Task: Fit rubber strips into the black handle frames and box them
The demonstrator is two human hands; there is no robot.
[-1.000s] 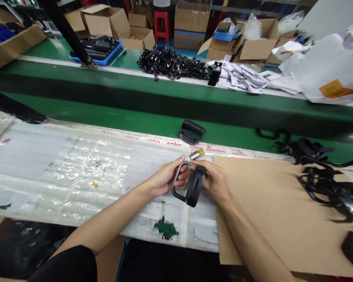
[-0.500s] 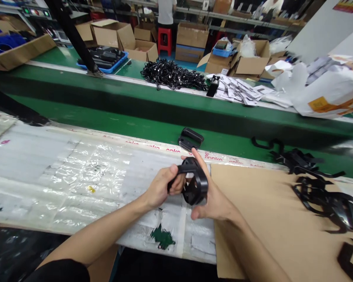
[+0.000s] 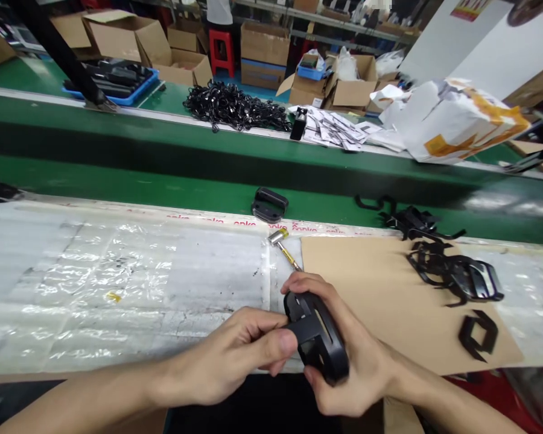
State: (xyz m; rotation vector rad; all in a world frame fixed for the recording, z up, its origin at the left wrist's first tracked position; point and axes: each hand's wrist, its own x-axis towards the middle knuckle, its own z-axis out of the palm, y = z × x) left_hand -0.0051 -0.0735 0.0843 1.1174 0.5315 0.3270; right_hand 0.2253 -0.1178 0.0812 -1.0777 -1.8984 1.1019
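A long green counter [image 3: 185,194], its near part covered with white sheeting under clear, wrinkled film, carries a flat brown cardboard sheet [image 3: 362,283]. Well beyond the sheet, on a raised green ledge, stands a crumpled white package with orange tape [image 3: 434,123], and farther left on that ledge lie a loose heap of white printed papers [image 3: 335,128] and a tangled mound of thin black cables [image 3: 238,107]. A jumble of black curved brackets [image 3: 414,223] reaches from the green strip just beyond the sheet onto its far right part.

The left hand [image 3: 226,355] is left of the sheet and the right hand [image 3: 362,358] is over its left part. Both are clamped on a black, rounded frame-like part [image 3: 328,343], tilted above the sheet's left edge: the left thumb and fingers pinch its bar, while the right hand wraps its curved outer side. A similar black looped part [image 3: 269,213] lies beyond the sheet's far left corner. A small silver-headed hammer with yellow on its head and handle [image 3: 287,252] lies just beside the sheet's left edge. On the sheet's near right area rests a black, angular, roughly hexagonal ring [image 3: 468,337].
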